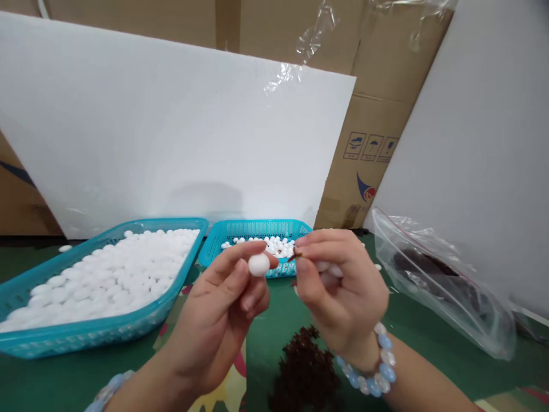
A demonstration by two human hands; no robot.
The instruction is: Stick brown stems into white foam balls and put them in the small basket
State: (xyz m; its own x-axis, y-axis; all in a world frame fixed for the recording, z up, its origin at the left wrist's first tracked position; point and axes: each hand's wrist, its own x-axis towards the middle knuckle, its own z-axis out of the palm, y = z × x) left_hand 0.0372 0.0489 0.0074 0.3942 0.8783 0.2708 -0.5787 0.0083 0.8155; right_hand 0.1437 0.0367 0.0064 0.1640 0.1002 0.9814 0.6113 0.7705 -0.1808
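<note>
Fingers [235, 252] pinched on a white ball [259, 264] and a brown sliver [294, 255], the two apart

My left hand [214, 306] has its thumb and index closed on the ball, held up above the desk [266, 343]. My right hand [349, 292] pinches the sliver between thumb and index, its tip toward the ball but not touching; white pieces [329, 271] are tucked in that palm.

From here I judge this pair unfinished, since ball and sliver are separate. The small blue basket [257, 222] behind my hands holds a modest scatter of white balls, at least one with a brown spot; most are too small for me to check. I'd say plenty is left: the large blue tray [86, 335] is heaped with plain white balls, and a brown pile [305, 372] sits below my right hand.
</note>
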